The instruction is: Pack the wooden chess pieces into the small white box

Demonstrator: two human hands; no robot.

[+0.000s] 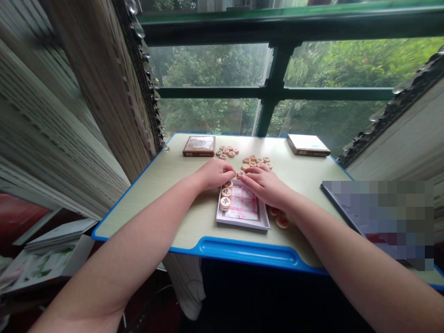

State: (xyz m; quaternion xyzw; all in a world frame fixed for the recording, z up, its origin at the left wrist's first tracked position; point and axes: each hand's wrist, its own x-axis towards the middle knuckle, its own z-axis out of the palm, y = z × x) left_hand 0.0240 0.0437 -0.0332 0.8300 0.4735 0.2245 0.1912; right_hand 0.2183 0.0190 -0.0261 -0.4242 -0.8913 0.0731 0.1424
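Note:
A shallow white box (258, 223) with a red-lined paper inside lies in the middle of the desk. A column of round wooden chess pieces (225, 196) sits along its left side. My left hand (215, 173) rests at the box's far left corner, fingers curled, fingertips touching a piece (240, 174) at the far edge. My right hand (265, 185) lies over the box's far right part, fingers pressed together on that same piece. Two loose piles of pieces lie beyond, one pile (257, 162) just past my fingers, the other pile (227, 151) farther back.
The desk (166, 185) has a blue rim and a front groove. A brown-edged box (199, 145) and a flat white box (308, 144) stand at the far edge by the window. Two pieces (280, 219) lie under my right wrist. A blurred flat object (381, 217) lies right. Blinds hang left.

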